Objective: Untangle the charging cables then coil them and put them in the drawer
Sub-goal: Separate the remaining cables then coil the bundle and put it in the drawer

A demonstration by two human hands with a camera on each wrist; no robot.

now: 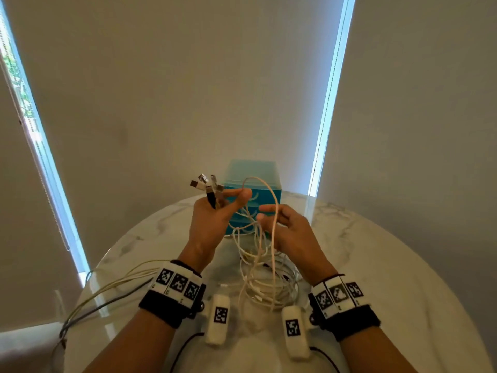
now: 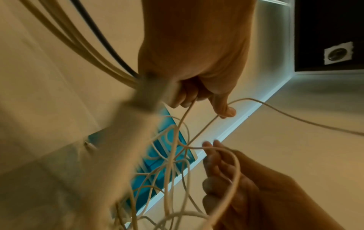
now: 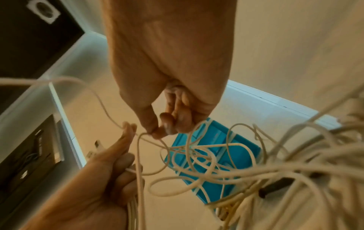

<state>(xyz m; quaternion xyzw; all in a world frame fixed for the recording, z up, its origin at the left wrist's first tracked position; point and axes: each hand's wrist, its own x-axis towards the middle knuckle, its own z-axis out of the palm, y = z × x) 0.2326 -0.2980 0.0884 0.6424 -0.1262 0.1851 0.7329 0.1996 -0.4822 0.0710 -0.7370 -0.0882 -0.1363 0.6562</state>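
between the right hand (image 1: 289, 232) thumb and forefinger, one white strand is pinched and drawn aside, apparently to trace it free. left hand (image 1: 212, 219) fingers curl round the plugs (image 1: 207, 184), keeping the ends gathered. tangled cables (image 1: 265, 275) hang to the table (image 1: 376, 265) before the closed blue drawer unit (image 1: 252, 170).

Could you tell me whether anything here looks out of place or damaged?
Nothing looks damaged. The one mess is the white cables: they hang in a knotted snarl between the left hand, which grips their plug ends, and the right hand, which pinches one strand, trailing onto the table before the blue drawers.
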